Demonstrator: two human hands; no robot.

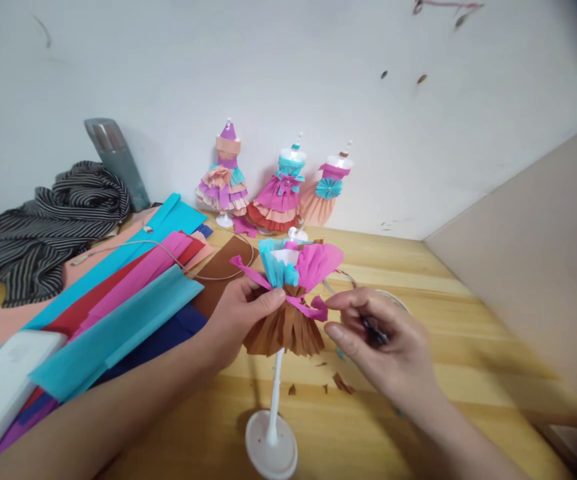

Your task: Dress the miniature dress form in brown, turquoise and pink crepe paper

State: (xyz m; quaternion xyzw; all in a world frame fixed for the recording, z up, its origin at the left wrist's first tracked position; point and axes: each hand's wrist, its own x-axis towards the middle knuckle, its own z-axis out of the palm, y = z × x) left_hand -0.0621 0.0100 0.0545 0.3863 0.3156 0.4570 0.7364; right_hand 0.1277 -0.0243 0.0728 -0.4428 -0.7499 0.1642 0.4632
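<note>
A small white dress-form stand point(277, 387) wears a crepe-paper dress with a turquoise and pink top and a pleated brown skirt point(288, 331). A pink paper strip point(313, 307) runs around its waist. My left hand point(241, 313) grips the dress at the waist, thumb in front and the other fingers mostly hidden behind it. To the right, my right hand point(388, 337) has its thumb and index fingertip slightly apart beside the strip's end. Its curled fingers hold a small dark object point(375, 331), too covered to identify.
Folded crepe paper point(118, 327) in several colours lies at left, under a white box-like object point(11, 393). Behind are a striped cloth point(63, 220), a bottle point(118, 160) and three dressed forms point(288, 190) along the wall. Brown scraps point(342, 383) and a thin cord point(173, 257) lie on the table.
</note>
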